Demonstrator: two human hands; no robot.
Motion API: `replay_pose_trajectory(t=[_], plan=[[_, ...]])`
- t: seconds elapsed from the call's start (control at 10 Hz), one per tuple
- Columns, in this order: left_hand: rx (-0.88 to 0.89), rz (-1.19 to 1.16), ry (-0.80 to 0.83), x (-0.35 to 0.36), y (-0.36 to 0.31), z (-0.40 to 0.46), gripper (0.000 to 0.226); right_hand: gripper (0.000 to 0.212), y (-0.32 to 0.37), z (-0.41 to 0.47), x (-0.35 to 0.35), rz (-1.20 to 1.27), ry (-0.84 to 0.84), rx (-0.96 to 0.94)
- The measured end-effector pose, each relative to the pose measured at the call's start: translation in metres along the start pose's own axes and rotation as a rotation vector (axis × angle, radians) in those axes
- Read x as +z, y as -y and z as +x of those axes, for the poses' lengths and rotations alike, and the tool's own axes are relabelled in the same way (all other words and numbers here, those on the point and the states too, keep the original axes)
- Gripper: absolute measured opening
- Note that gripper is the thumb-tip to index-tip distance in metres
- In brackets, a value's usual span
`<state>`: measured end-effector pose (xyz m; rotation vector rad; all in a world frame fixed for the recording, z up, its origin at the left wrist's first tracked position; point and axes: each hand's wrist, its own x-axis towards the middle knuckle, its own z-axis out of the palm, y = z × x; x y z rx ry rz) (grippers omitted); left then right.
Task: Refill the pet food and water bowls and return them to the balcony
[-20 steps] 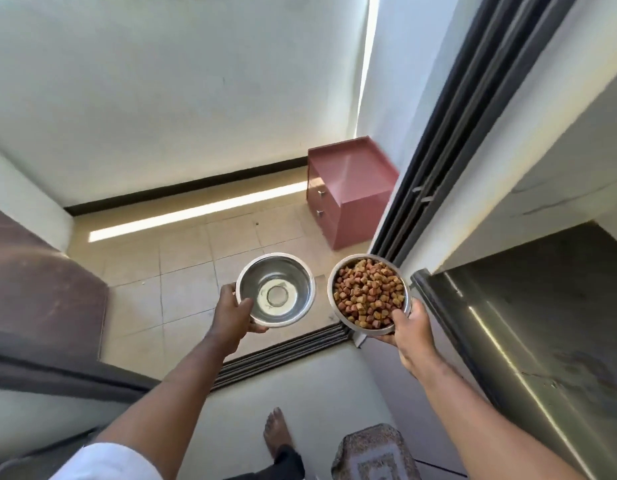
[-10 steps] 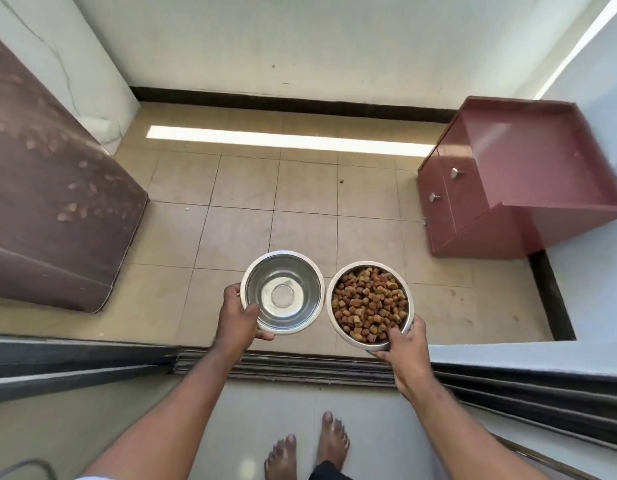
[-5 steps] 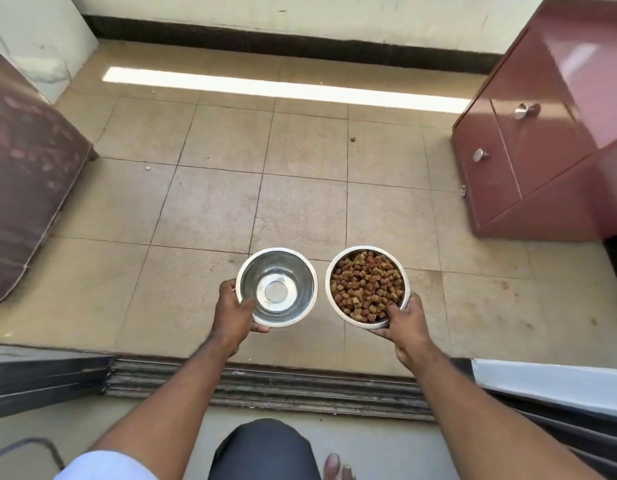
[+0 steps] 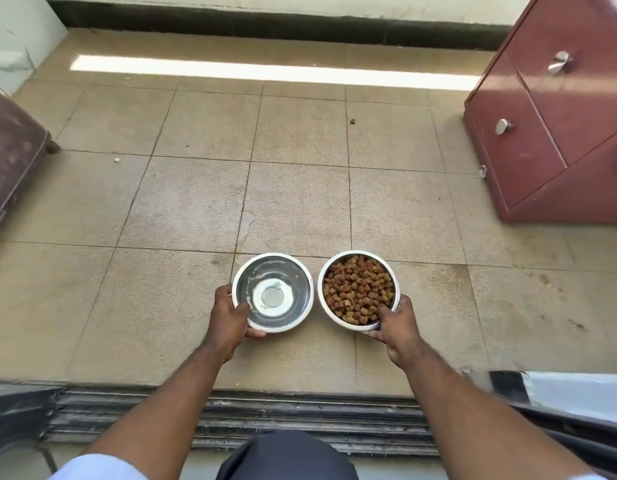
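Both bowls low over the balcony tiles, side by side, just past the door track; contact with floor not certain. My left hand grips the water bowl at its near rim, thumb hooked inside. Right hand grips the kibble bowl likewise. Steel looks rigid and slick; water will slosh, so I keep it level. Rim-pinch seems the right hold.

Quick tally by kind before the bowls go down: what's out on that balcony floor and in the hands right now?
Round steel bowls: 2, the water bowl in the left hand, the kibble-filled bowl in the right hand
Red-brown metal cabinets: 1
Round silver cabinet knobs: 2
Total: 5
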<state>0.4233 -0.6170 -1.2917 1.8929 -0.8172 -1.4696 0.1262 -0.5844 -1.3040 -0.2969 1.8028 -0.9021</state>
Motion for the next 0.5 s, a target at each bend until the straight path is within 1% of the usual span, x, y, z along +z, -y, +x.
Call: replay_pose_trajectory(t=[0.2,0.3,0.5], plan=[[-0.009,-0.009,0.025,0.0031,0.0053,0.0102,0.047,0.036,-0.0122,0.0069,-0.0001,0.024,-0.013,0.021],[0.001,-0.007,0.034,0.0012,0.0086,0.0106,0.045,0.037,-0.0142,0.0071,0.0002,0.058,-0.011,0.012],[-0.028,0.082,0.060,-0.0011,0.0048,0.0101,0.035,0.043,-0.0123,0.0064,-0.0003,0.020,0.026,0.030]])
